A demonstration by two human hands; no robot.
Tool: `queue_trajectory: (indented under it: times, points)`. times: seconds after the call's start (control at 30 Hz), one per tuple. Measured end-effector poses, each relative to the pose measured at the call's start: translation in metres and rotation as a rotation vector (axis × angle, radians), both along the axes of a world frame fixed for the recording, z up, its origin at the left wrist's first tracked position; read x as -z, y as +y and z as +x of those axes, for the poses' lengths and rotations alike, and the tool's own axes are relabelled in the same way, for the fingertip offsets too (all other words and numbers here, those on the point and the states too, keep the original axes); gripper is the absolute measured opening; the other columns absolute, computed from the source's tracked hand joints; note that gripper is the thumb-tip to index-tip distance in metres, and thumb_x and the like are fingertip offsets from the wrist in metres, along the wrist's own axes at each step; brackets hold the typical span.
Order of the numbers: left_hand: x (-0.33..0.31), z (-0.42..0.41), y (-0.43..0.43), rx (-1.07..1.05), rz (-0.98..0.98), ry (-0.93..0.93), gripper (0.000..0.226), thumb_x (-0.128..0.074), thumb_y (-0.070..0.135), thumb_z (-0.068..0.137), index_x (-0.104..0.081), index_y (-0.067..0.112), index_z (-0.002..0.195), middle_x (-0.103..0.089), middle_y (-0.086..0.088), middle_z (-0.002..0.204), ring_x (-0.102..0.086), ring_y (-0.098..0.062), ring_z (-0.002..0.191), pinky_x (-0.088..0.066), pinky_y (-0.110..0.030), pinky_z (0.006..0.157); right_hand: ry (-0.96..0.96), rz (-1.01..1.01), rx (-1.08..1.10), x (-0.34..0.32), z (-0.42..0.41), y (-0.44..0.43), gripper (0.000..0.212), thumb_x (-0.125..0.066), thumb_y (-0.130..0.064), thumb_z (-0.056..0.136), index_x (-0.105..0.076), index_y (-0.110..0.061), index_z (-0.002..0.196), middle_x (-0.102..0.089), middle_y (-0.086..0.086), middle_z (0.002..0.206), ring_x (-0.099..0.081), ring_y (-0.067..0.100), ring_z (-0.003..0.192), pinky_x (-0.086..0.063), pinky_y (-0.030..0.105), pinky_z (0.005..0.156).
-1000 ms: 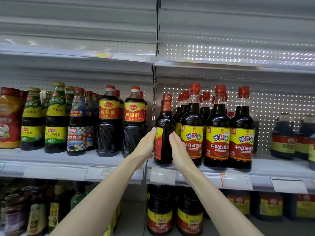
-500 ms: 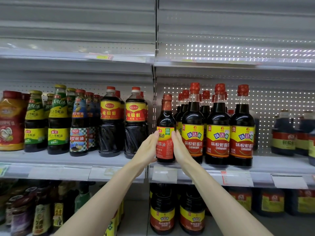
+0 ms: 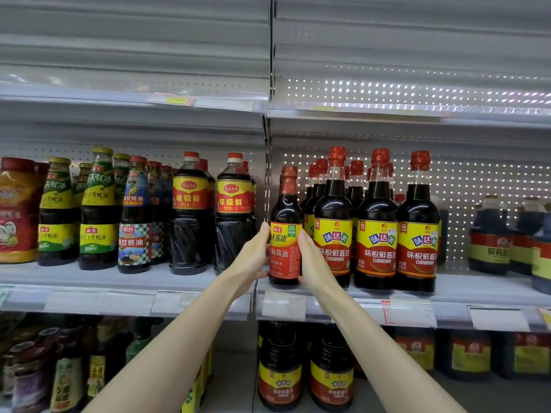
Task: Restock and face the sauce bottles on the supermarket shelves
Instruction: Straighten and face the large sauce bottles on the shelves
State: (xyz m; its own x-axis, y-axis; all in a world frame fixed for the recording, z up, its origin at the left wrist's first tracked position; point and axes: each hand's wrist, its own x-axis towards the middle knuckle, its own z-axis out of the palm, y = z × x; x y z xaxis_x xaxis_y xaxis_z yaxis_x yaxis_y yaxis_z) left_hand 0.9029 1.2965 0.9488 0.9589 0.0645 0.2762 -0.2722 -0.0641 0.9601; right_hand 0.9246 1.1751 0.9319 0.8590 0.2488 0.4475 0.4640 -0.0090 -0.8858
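Two hands: my left hand (image 3: 252, 260) and right hand (image 3: 313, 263) cup the small soy sauce bottle (image 3: 284, 210) from either side, thumbs low at its front. Both are grasping it.
Bottle's place: upright at the front edge of the middle shelf (image 3: 465, 295), at the left end of the right-hand bay. It is just beside the upright post (image 3: 267, 162), and its base seems to sit on the shelf.
Right neighbours: taller bottles (image 3: 376, 234) stand close by; I cannot tell whether they touch it.
Label: the red and yellow panel faces almost straight out.
Step, as I judge it: facing. I would keep the base flat, twist in small turns until the label is square to the aisle, then line it up with the front row.
Care: keep my right knuckles off the next bottle.
Materials: dark liquid, a glossy wall (glass or plastic, I cannot tell), rounded shoulders, a narrow neck and a red cap. It is probably slick, so I would grip on the label band.
Shelf: grey painted metal with a perforated back panel.
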Motion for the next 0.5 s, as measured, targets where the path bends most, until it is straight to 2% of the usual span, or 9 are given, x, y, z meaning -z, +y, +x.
queue_trajectory:
  times: [0.07,0.13,0.2,0.3,0.4,0.5]
  points:
    - [0.002,-0.001,0.000,-0.006,0.013,-0.020,0.031,-0.020,0.053,0.101,-0.049,0.045,0.094,-0.057,0.015,0.094,-0.055,-0.014,0.102,-0.040,-0.044,0.104,0.009,-0.013,0.008,0.000,0.007,0.002,0.053,-0.024,-0.051,0.101,-0.029,-0.030,0.149,-0.048,-0.002,0.140,-0.049,0.014,0.124,-0.044,0.036,0.101]
    - [0.005,-0.002,0.001,-0.021,0.039,-0.048,0.030,-0.021,0.052,0.101,-0.050,0.045,0.102,-0.059,0.017,0.096,-0.058,-0.005,0.095,-0.048,-0.032,0.088,0.030,-0.011,0.007,0.000,0.013,0.003,0.056,-0.024,-0.054,0.100,-0.024,-0.032,0.151,-0.044,-0.001,0.144,-0.047,0.016,0.128,-0.041,0.044,0.107]
    - [0.010,-0.005,0.000,-0.022,0.079,-0.091,0.029,-0.023,0.050,0.101,-0.050,0.045,0.110,-0.061,0.019,0.100,-0.061,0.004,0.091,-0.048,-0.018,0.071,0.045,-0.003,0.008,0.000,0.017,0.004,0.058,-0.025,-0.056,0.099,-0.022,-0.032,0.151,-0.045,-0.001,0.143,-0.048,0.016,0.126,-0.041,0.046,0.108]
    - [0.015,-0.009,-0.002,-0.023,0.104,-0.137,0.023,-0.025,0.047,0.102,-0.048,0.050,0.103,-0.060,0.023,0.098,-0.061,0.014,0.081,-0.046,-0.008,0.061,0.041,0.013,0.016,0.000,0.019,0.005,0.056,-0.025,-0.055,0.099,-0.026,-0.031,0.150,-0.048,0.000,0.140,-0.050,0.016,0.124,-0.041,0.046,0.108]
    - [0.015,-0.009,0.000,-0.038,0.100,-0.135,0.024,-0.023,0.048,0.101,-0.046,0.047,0.109,-0.056,0.024,0.097,-0.057,0.008,0.088,-0.046,-0.017,0.069,0.039,0.019,0.024,0.001,0.020,0.006,0.056,-0.025,-0.054,0.100,-0.025,-0.031,0.150,-0.046,0.000,0.142,-0.049,0.016,0.126,-0.040,0.047,0.108]
    - [0.013,-0.007,0.005,-0.062,0.062,-0.113,0.043,-0.021,0.052,0.101,-0.040,0.035,0.135,-0.051,0.019,0.106,-0.053,-0.009,0.109,-0.044,-0.041,0.097,0.017,0.028,0.024,0.003,0.019,0.006,0.058,-0.025,-0.057,0.099,-0.024,-0.033,0.151,-0.041,-0.003,0.147,-0.044,0.015,0.131,-0.038,0.048,0.110]
